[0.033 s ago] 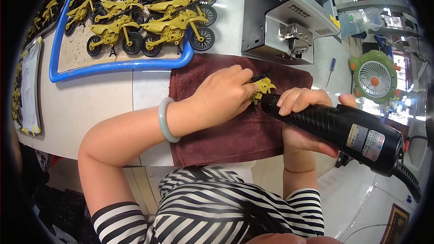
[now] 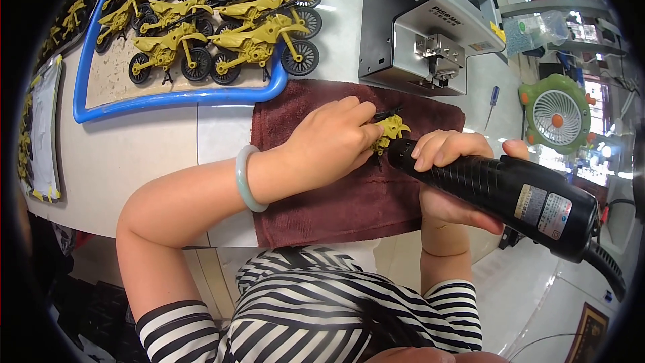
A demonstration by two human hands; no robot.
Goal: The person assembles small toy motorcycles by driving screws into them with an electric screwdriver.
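Across our pale surface, wheeled toy motorbikes crowd a blue-rimmed tray, while on the towel our left hand pinches one yellow bike body, seemingly unfinished though half hidden, and our right hand grips a black power tool close against it.

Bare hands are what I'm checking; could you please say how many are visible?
2: the left hand on the yellow toy piece over the maroon cloth, the right hand around the black corded tool. No others show.
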